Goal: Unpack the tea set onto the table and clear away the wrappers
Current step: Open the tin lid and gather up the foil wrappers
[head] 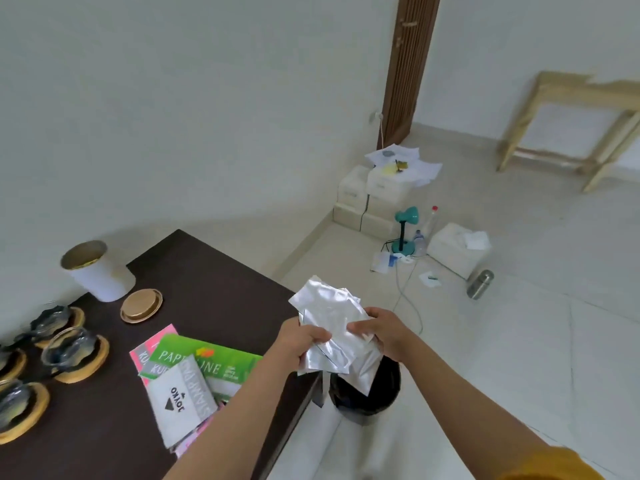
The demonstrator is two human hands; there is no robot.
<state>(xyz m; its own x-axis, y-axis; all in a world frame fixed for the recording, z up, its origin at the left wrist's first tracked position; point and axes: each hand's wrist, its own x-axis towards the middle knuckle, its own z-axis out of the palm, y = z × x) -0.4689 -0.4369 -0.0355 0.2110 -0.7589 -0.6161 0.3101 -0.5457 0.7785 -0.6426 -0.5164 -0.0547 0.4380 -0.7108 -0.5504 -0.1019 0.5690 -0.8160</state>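
Note:
Both hands hold a crumpled bundle of silvery plastic wrappers [330,325] just past the dark table's right edge. My left hand [299,342] grips its left side and my right hand [382,332] grips its right side. A black bin [384,393] stands on the floor directly below the bundle, partly hidden by it. Several glass cups on round wooden coasters [74,355] sit at the table's left end. A white open canister [95,271] stands at the back of the table with its wooden lid [141,305] lying beside it.
Green, pink and white paper packs [194,372] lie on the dark table [214,289]. On the floor beyond are white boxes [370,199], a teal desk lamp [405,226], cables, a steel flask [479,284] and a wooden frame [568,129].

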